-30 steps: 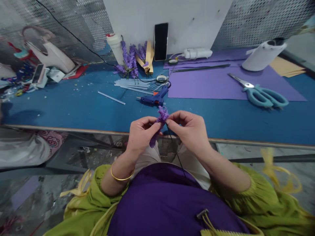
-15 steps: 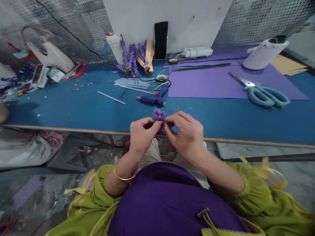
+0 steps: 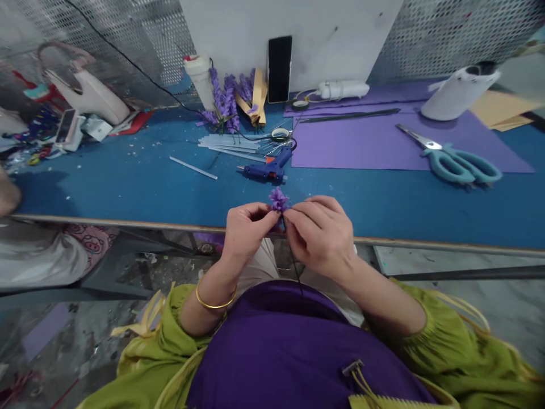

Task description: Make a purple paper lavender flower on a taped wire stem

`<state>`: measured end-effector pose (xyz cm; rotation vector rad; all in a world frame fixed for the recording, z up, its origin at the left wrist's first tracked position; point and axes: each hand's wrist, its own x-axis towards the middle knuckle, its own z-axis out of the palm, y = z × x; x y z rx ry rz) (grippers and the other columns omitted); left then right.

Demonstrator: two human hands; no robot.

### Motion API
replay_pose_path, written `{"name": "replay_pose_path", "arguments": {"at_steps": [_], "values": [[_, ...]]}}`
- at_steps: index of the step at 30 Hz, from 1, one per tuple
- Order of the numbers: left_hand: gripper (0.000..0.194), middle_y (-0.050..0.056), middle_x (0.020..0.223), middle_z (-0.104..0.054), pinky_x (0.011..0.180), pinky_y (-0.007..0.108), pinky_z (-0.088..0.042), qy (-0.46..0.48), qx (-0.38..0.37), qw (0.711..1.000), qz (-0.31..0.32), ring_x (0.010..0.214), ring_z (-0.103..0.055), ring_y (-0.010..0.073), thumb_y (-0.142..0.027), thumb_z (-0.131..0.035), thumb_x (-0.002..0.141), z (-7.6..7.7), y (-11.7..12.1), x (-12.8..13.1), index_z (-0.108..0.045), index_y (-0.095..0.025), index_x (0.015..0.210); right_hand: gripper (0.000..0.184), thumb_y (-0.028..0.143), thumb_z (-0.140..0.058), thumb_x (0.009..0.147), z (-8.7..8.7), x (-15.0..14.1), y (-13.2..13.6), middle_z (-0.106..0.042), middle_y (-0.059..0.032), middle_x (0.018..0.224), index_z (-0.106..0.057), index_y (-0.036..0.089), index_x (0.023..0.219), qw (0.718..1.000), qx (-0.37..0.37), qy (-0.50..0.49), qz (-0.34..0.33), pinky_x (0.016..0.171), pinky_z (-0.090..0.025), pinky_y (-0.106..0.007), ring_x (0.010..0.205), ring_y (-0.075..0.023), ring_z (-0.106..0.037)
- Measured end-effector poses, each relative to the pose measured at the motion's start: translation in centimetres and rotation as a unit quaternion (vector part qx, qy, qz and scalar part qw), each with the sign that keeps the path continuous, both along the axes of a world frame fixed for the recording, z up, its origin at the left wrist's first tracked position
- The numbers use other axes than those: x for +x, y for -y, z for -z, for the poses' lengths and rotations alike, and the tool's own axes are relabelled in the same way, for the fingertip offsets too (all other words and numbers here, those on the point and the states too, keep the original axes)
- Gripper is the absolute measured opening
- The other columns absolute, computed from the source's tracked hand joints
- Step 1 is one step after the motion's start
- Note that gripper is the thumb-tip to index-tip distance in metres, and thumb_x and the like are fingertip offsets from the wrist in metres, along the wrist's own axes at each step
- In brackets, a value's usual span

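Between my two hands, just over the table's front edge, is a small purple paper flower [image 3: 279, 199] on a thin dark stem [image 3: 294, 264]. My left hand [image 3: 251, 230] pinches the flower at its base with thumb and forefinger. Against the flower's right side, the fingers of my right hand [image 3: 321, 230] are pressed together; they hide the upper stem. The stem runs down toward my lap. Just beyond the flower lies a blue glue gun [image 3: 266, 170], its nozzle pointing left.
Several glue sticks [image 3: 230, 143] and a roll of tape [image 3: 280, 134] lie behind the glue gun. Teal-handled scissors [image 3: 451, 159] rest partly on purple paper [image 3: 349, 145]. Lavender bunches [image 3: 225, 99], a phone [image 3: 279, 69] and a white cup [image 3: 457, 94] stand at the back. Another person's arm [image 3: 6, 193] shows at left.
The flower has turned a little and sits slightly further right. My right fingers have closed over its base, and the dark stem now shows hanging below my hands.
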<state>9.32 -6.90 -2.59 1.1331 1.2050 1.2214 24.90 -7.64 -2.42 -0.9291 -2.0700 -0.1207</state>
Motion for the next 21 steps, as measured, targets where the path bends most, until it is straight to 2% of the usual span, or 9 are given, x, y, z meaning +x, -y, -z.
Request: {"name": "replay_pose_path", "arguments": {"at_steps": [2,4,7,9,10,12,15,21], "values": [[0.016,-0.003,0.060,-0.062,0.057,0.021,-0.050,0.007,-0.016,1.000,0.004,0.054,-0.057,0.0085,-0.027,-0.076,0.067,-0.1,0.0,-0.1,-0.068,-0.014,0.065,0.017,0.015,-0.053,0.088,-0.1,0.2,0.0,-0.072,-0.0066,0.083,-0.069,0.019,0.084,0.993,-0.083,-0.083,-0.011,0.081,-0.049,-0.036,0.078,-0.0185,-0.065],[0.017,-0.003,0.062,-0.064,0.057,0.022,-0.052,0.023,-0.033,0.999,0.016,0.053,-0.059,0.0089,-0.029,-0.077,0.067,-0.3,-0.1,-0.2,-0.069,-0.014,0.067,0.016,0.020,-0.055,0.089,-0.2,0.4,-0.3,-0.071,-0.0045,0.079,-0.069,0.020,0.081,0.959,-0.209,-0.191,-0.022,0.076,-0.049,-0.033,0.076,-0.0176,-0.065],[0.018,-0.002,0.064,-0.066,0.056,0.022,-0.054,0.041,-0.039,0.998,0.034,0.052,-0.061,0.0091,-0.031,-0.077,0.068,-0.6,0.0,-0.3,-0.071,-0.014,0.069,0.011,0.029,-0.066,0.084,-0.5,0.5,-1.0,-0.069,-0.0018,0.075,-0.069,0.019,0.081,0.854,-0.389,-0.341,-0.059,0.070,-0.050,-0.030,0.070,-0.0157,-0.063],[0.018,-0.001,0.065,-0.067,0.056,0.022,-0.054,0.051,-0.039,0.997,0.045,0.051,-0.061,0.0089,-0.031,-0.078,0.069,-0.7,0.1,-0.3,-0.071,-0.014,0.069,0.016,0.032,-0.074,0.077,-0.6,0.5,-1.6,-0.070,-0.0016,0.079,-0.071,0.019,0.084,0.788,-0.459,-0.398,-0.103,0.070,-0.050,-0.030,0.071,-0.0148,-0.062],[0.018,-0.001,0.065,-0.068,0.056,0.022,-0.054,0.055,-0.041,0.996,0.048,0.051,-0.061,0.0088,-0.031,-0.078,0.069,-0.7,0.1,-0.3,-0.071,-0.014,0.069,0.018,0.033,-0.077,0.074,-0.7,0.4,-1.8,-0.070,-0.0015,0.080,-0.072,0.019,0.084,0.764,-0.481,-0.412,-0.122,0.070,-0.050,-0.029,0.070,-0.0141,-0.061],[0.018,0.000,0.066,-0.069,0.056,0.022,-0.055,0.060,-0.045,0.996,0.051,0.052,-0.061,0.0089,-0.031,-0.079,0.069,-0.8,0.2,-0.2,-0.072,-0.014,0.070,0.021,0.034,-0.081,0.068,-0.9,0.4,-2.1,-0.069,-0.0009,0.076,-0.074,0.018,0.081,0.733,-0.509,-0.426,-0.147,0.066,-0.049,-0.028,0.067,-0.0126,-0.058],[0.018,0.001,0.068,-0.070,0.056,0.022,-0.055,0.058,-0.049,0.996,0.053,0.054,-0.062,0.0094,-0.030,-0.079,0.068,-0.9,0.3,-0.1,-0.073,-0.014,0.072,0.023,0.033,-0.085,0.063,-1.2,0.5,-2.4,-0.066,0.0002,0.070,-0.073,0.017,0.075,0.720,-0.520,-0.433,-0.153,0.061,-0.046,-0.027,0.061,-0.0108,-0.054],[0.020,0.001,0.070,-0.070,0.056,0.022,-0.054,0.070,-0.066,0.992,0.085,0.056,-0.060,0.0087,-0.029,-0.080,0.065,-0.9,0.0,-0.1,-0.074,-0.013,0.075,0.025,0.034,-0.084,0.065,-1.6,1.0,-2.8,-0.063,0.0002,0.067,-0.069,0.016,0.072,0.747,-0.521,-0.381,-0.157,0.059,-0.045,-0.026,0.059,-0.0105,-0.054]]}}
